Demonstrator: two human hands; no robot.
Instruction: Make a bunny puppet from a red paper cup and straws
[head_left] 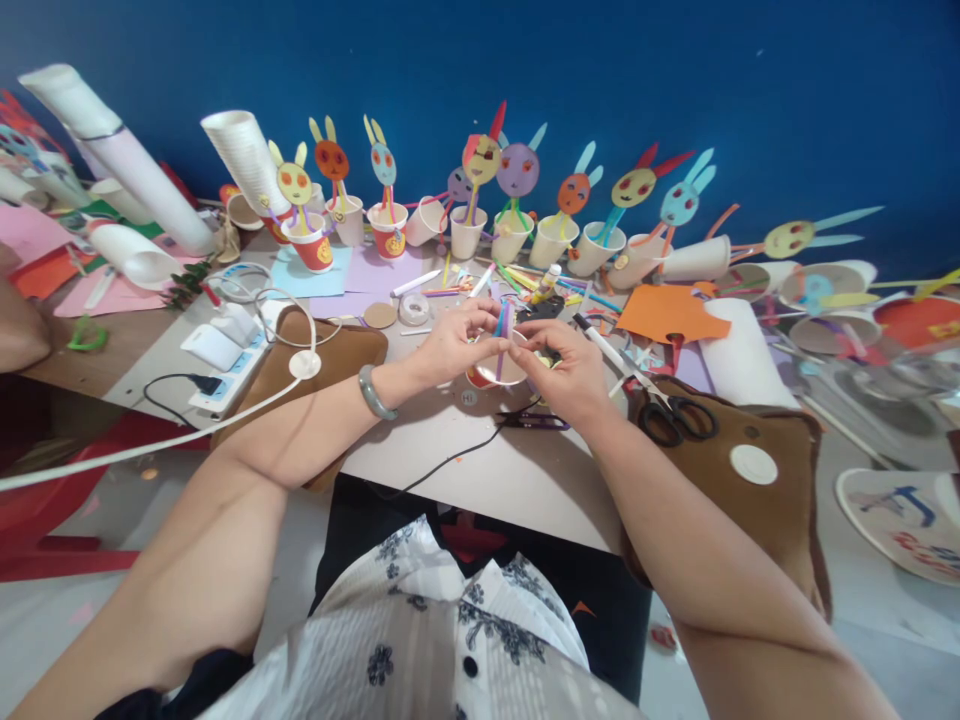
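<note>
Hands meet right over a paper cup point(501, 368) at the middle of the desk point(480, 470), pretty much together. The left hand point(450, 345) pinches the top of a little bundle of paper strips point(504, 330) (blue and purple, as far as I can tell) that stand up out of the cup's mouth. The right hand point(566, 372) closes in from the other side; its fingertips sit at the cup rim and the strips. Whether it actually grips the cup or only steadies it, I can't tell.

What could go wrong, imo: those strips look thin and floppy, so a hard pinch could crease or tear them. The cup seems light and lies tilted toward the camera, so a sideways nudge could roll it off into the clutter. Scissors point(679, 415) lie just beside the right wrist, and a black cable point(450, 462) runs under the hands, easy to snag with a forearm.

The desk is pale and crowded: a marker point(600, 342), a tape roll point(413, 308), orange paper point(667, 312), 2 brown pads either side, a power strip point(225, 350) at left. Along the back stands a row of cups with bunny faces point(517, 170) on sticks, against a deep blue wall point(675, 70).
</note>
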